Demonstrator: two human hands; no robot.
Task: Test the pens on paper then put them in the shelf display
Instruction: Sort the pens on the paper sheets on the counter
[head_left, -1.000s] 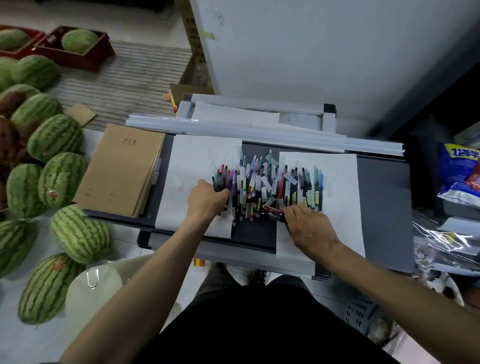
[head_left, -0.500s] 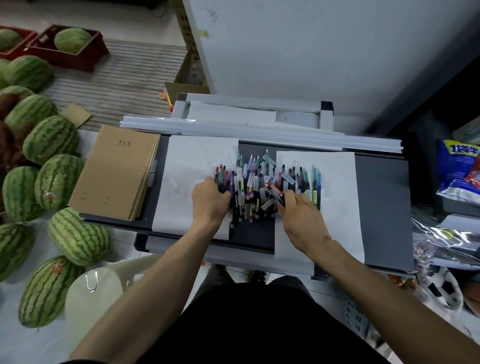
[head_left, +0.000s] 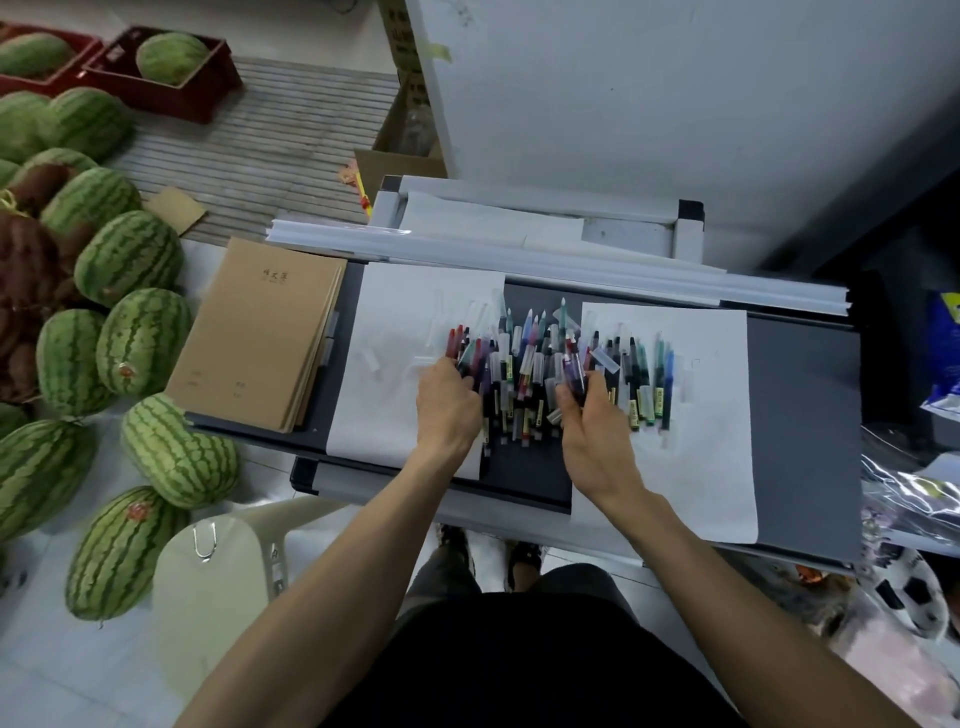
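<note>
The pens (head_left: 524, 364) lie heaped on the counter (head_left: 802, 405) across two paper sheets (head_left: 696, 415). The right hand (head_left: 592, 431) pinches a dark pen (head_left: 574, 374); the left hand (head_left: 447, 410) curls into the heap's left edge, seemingly gripping some.

- Left hand (head_left: 447, 410) and right hand (head_left: 597, 436): bare.
- Forearms (head_left: 332, 566): bare along their whole visible length.
- Top (head_left: 519, 670): black, plain.
- Legwear (head_left: 441, 577): dark grey; shorts or trousers could not be told.
- Footwear (head_left: 524, 558): dark with paler patches; type was unclear.
</note>
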